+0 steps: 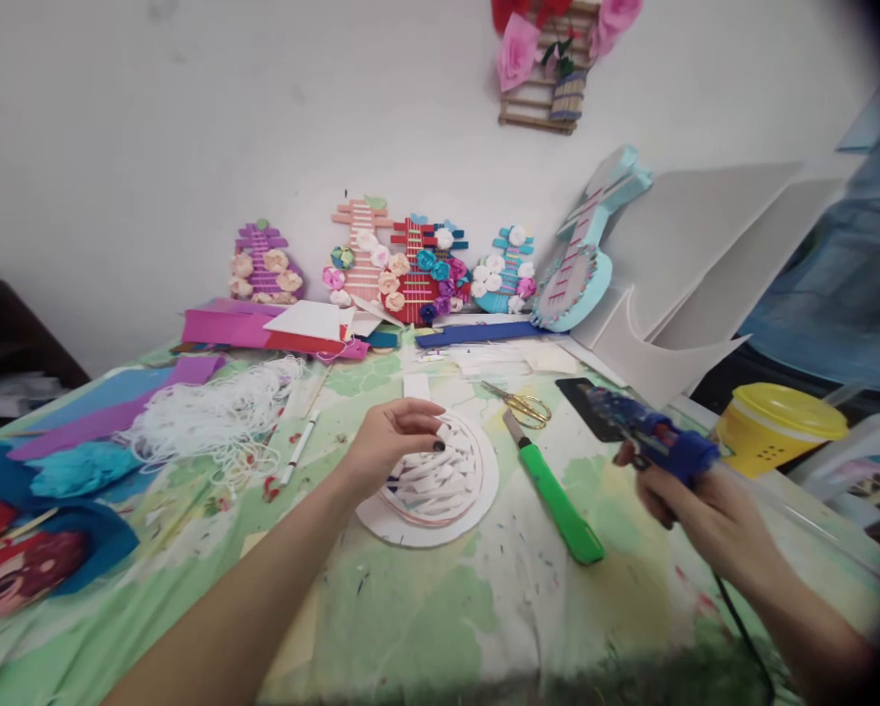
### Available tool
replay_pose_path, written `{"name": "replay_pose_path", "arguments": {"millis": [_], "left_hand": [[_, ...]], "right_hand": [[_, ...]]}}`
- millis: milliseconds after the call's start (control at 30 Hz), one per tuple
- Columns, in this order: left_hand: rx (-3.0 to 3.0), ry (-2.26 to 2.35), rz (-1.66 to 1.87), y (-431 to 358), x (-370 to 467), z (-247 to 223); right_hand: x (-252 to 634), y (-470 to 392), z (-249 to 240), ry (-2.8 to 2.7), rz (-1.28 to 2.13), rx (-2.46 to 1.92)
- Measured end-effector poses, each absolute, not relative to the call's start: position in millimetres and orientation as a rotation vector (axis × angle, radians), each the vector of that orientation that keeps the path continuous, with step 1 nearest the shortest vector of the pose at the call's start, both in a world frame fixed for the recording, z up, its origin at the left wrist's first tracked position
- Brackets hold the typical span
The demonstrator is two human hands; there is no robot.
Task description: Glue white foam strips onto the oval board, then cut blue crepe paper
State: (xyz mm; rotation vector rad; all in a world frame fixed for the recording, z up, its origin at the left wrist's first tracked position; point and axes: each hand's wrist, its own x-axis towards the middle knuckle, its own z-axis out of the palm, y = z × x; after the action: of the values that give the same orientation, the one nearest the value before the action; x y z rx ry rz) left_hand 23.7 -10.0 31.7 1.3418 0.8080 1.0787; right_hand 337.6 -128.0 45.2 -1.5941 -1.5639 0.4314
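Pale wall [189, 118] stands behind a bench [440, 608] spread with green-and-white cloth [528, 618]. At the left lies a tangle of white string [211, 417], then 1 white pen [299, 446]. Mid-bench, the left hand [391, 441] is over a white card disc [410, 536], its fingers bent close together at the heaped white strips [446, 480]; I cannot tell whether they pinch 1. Arranging strips seems the step in hand, and any next move there calls for a steady touch. Gold scissors [529, 407] and a green knife [559, 502] lie right of the disc. The right hand [694, 505] has its fingers clamped around a blue glue gun [664, 441]. Farther right, a yellow tub [749, 451] has its lid [785, 407] on, hiding any contents.
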Motion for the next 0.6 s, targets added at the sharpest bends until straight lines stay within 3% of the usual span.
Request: {"name": "replay_pose_path", "arguments": {"millis": [100, 233, 600], "left_hand": [[1.349, 0.803, 1.049, -16, 30, 31], [1.354, 0.813, 1.023, -19, 34, 30], [1.343, 0.814, 0.994, -19, 36, 26]], "right_hand": [[300, -133, 41, -1.578, 0.879, -1.351], [267, -135, 38, -1.561, 1.129, -1.258], [254, -134, 33, -1.572, 1.223, -1.357]]}}
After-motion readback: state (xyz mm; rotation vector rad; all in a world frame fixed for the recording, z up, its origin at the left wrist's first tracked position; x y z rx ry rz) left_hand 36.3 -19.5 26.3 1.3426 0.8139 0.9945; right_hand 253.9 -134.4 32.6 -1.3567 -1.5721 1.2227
